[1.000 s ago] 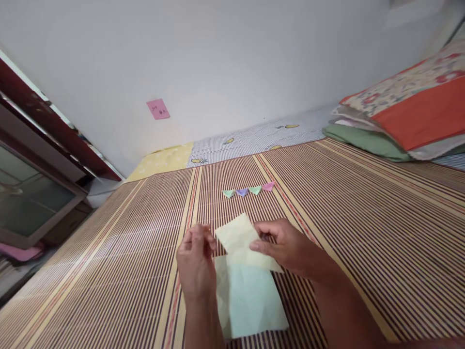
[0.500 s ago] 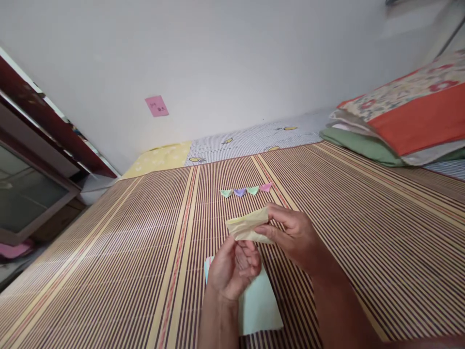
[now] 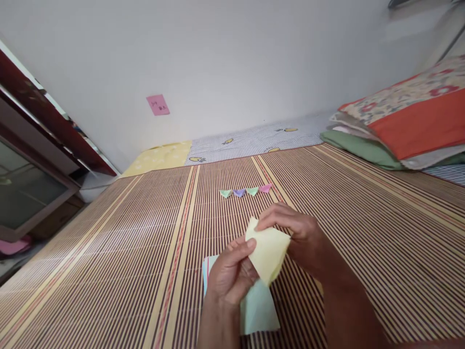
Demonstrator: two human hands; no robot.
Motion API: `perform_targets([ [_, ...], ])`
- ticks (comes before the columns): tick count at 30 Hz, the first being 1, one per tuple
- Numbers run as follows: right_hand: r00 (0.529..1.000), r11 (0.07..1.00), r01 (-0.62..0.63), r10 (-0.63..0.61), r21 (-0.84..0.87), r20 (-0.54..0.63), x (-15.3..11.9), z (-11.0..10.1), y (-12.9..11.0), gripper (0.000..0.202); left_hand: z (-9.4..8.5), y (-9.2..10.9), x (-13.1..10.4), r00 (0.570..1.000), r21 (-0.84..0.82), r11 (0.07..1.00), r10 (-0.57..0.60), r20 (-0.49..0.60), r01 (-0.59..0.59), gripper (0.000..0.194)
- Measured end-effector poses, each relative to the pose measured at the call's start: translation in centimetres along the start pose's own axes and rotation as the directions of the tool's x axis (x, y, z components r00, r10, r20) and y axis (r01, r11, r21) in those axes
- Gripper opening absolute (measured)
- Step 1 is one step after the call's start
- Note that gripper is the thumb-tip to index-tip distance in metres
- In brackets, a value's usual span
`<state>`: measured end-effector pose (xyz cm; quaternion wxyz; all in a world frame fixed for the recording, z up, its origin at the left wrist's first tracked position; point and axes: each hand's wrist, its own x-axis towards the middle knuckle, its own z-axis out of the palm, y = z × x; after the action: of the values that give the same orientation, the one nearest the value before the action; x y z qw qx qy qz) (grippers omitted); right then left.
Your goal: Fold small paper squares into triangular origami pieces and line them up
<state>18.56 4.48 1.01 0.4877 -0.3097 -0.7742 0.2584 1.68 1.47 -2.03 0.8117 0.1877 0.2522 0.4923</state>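
Note:
Both hands hold a pale yellow sheet of folded paper [image 3: 269, 253] above the striped mat. My left hand [image 3: 232, 269] pinches its left edge, thumb lying on top. From the upper right, my right hand [image 3: 294, 225] grips the upper edge with its fingers; part of that hand is behind the paper. Under my left hand lies a stack of pale green and blue paper sheets [image 3: 259, 310], partly covered by the hand and forearm. Beyond the hands stand small folded paper pieces in a row: green [image 3: 225, 193], purple [image 3: 239, 193], another green [image 3: 252, 191] and pink [image 3: 266, 188].
A brown and tan striped mat [image 3: 119, 252] spreads beneath everything. At the right, a floral and orange pillow [image 3: 417, 126] rests on green folded cloth [image 3: 363, 149]. A pink note [image 3: 158, 104] is stuck on the white wall [image 3: 232, 63]. Checked bedding [image 3: 247, 140] runs along the wall.
The yellow paper has turned from a flat, narrow strip to a tilted shape with a broad face showing. My left fingers have closed on its left edge, and my right hand's grip has shifted.

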Motion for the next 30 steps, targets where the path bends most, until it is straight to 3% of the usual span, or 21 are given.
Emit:
perform_targets([
  [2,0.995,0.999,-0.023,0.019,-0.036,-0.097,-0.1,0.1,0.5,0.018,-0.1,0.7,-0.4,0.979,0.146,0.975,0.18,-0.098,-0.165,0.025],
  [4,0.982,0.993,-0.04,0.019,-0.109,-0.186,-0.1,0.3,0.6,0.034,-0.4,1.6,-0.8,0.919,0.264,0.917,0.352,-0.179,-0.3,0.025],
  [7,0.983,0.981,-0.002,-0.033,-0.194,-0.181,-0.2,0.5,0.0,0.045,-1.1,2.6,-1.4,0.856,0.314,0.865,0.467,-0.223,-0.39,0.028],
  [14,0.991,0.959,0.135,-0.127,-0.25,0.049,0.0,1.5,-2.1,0.034,-1.2,3.1,-1.9,0.863,0.319,0.865,0.462,-0.203,-0.388,0.031],
  [18,0.983,0.955,0.181,-0.177,-0.234,0.038,0.3,2.0,-2.0,0.026,-0.9,3.1,-2.0,0.855,0.374,0.838,0.486,-0.179,-0.398,0.026],
  [25,0.977,0.95,0.212,-0.209,-0.231,0.039,0.3,2.4,-1.9,0.024,-0.5,2.8,-1.8,0.857,0.332,0.845,0.49,-0.162,-0.42,0.025],
  [30,0.993,0.977,0.102,-0.111,-0.187,-0.035,0.5,3.3,-1.9,0.014,-0.1,2.6,-1.7,0.858,0.321,0.853,0.481,-0.181,-0.411,0.021],
])
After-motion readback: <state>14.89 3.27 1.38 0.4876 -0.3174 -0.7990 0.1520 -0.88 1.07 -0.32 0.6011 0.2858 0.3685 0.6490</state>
